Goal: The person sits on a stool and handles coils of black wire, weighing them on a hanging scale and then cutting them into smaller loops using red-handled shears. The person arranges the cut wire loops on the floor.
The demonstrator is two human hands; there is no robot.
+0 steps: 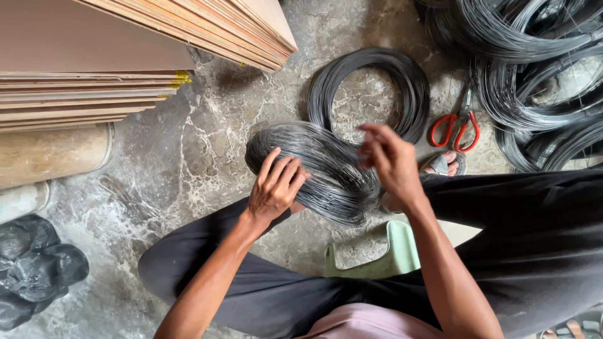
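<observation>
Two bare hands are busy on one bundle of thin grey steel wire (pixel 320 169), a blurred, flattened coil held over the floor, just above the person's knees in dark trousers (pixel 515 232). Left hand (pixel 274 188) lies on the near left end of the bundle, fingers spread and curled over the strands, pressing rather than closing fully. Right hand (pixel 392 160) sits at the right end, fingertips pinched together on the strands, thumb side hidden, so the grip looks closed on the wire. Just beyond the bundle, a neat round coil of dark wire (pixel 370 91) rests flat on the mottled grey stone floor (pixel 188 169), its near edge touching or slipping under the bundle; hard to tell which. Right of that coil lie red-handled scissors (pixel 457 125). Far right, a heap of larger dark wire coils (pixel 534 75). Far left, stacked plywood sheets (pixel 88 81); near left, crumpled black plastic bags (pixel 34 263). A pale green plastic stool (pixel 377 257) peeks out between the legs.
</observation>
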